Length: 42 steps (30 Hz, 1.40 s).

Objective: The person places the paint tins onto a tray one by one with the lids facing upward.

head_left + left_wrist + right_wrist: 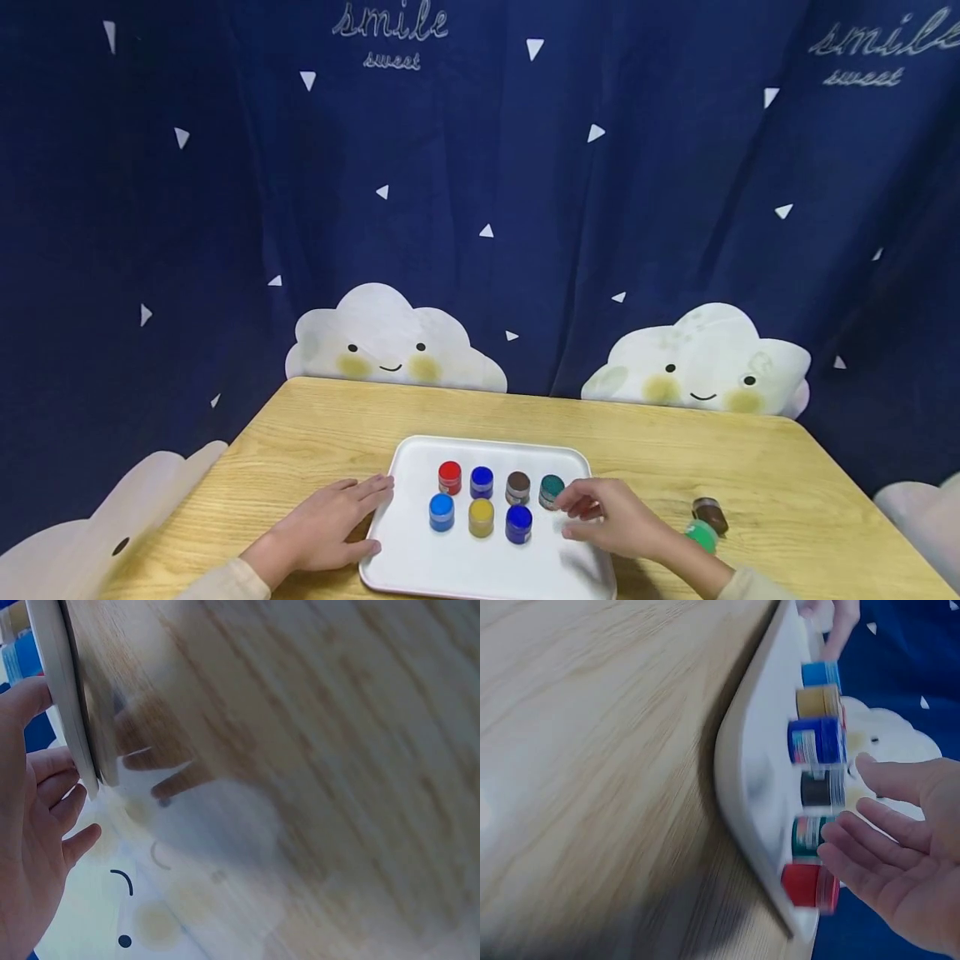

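Note:
A white tray (491, 567) lies on the wooden table (315, 433) and carries several small paint jars in two rows. My right hand (573, 508) hovers over the tray's right edge, its relaxed fingers right beside the teal jar (551, 490), holding nothing. In the right wrist view the right hand (870, 825) has straight fingers next to the teal jar (810, 836) and a red jar (808, 885). My left hand (371, 515) rests flat on the table against the tray's left edge. The left wrist view shows the left hand (52, 795) touching the tray rim (64, 690).
A brown jar (709, 514) and a green jar (701, 535) lie on the table right of the tray. Red (449, 477), dark blue (482, 481), brown (517, 487), light blue (442, 511), yellow (481, 517) and blue (518, 523) jars stand on the tray. A blue curtain hangs behind.

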Tool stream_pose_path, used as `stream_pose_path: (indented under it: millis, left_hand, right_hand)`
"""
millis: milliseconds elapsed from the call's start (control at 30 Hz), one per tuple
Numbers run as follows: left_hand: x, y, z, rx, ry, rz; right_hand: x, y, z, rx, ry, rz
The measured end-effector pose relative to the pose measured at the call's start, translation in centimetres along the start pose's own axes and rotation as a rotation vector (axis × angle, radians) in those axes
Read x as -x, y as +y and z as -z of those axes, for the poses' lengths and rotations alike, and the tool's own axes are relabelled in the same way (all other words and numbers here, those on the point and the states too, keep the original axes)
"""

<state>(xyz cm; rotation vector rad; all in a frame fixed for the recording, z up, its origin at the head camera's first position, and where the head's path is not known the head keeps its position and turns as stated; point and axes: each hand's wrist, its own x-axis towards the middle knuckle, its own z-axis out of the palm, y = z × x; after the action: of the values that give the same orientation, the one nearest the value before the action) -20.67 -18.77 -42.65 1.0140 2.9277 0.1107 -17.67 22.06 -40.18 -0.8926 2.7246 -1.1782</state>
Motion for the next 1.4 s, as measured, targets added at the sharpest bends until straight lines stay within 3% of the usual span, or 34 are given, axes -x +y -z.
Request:
stream_pose_path:
  millis: [367, 500, 767, 1033, 1200, 1400]
  left_hand:
    - [0.0, 0.1, 0.1, 0.011, -0.012, 0.006]
    - [-0.1, 0.0, 0.1, 0.007, -0.004, 0.006]
    - [-0.1, 0.0, 0.1, 0.009, -0.012, 0.011]
    - [-0.1, -0.1, -0.1, 0.009, -0.021, 0.013]
    - [-0.2, -0.2, -0.1, 0.003, -0.014, 0.009]
    - [-0.2, -0.3, -0.2, -0.005, -0.009, 0.0]
  right_hand:
    - [5.6, 2.0, 4.5, 0.058, 0.053, -0.17]
    - [7.1, 2.7, 6.0, 0.106, 0.084, -0.21]
    - [9.4, 3.8, 9.2, 0.22, 0.068, -0.311]
    - [10.5, 4.8, 9.7, 0.232, 0.046, -0.415]
    - [10.4, 5.4, 9.3, 0.217, 0.041, -0.429]
    - [9.6, 5.6, 9.0, 0.254, 0.039, -0.376]
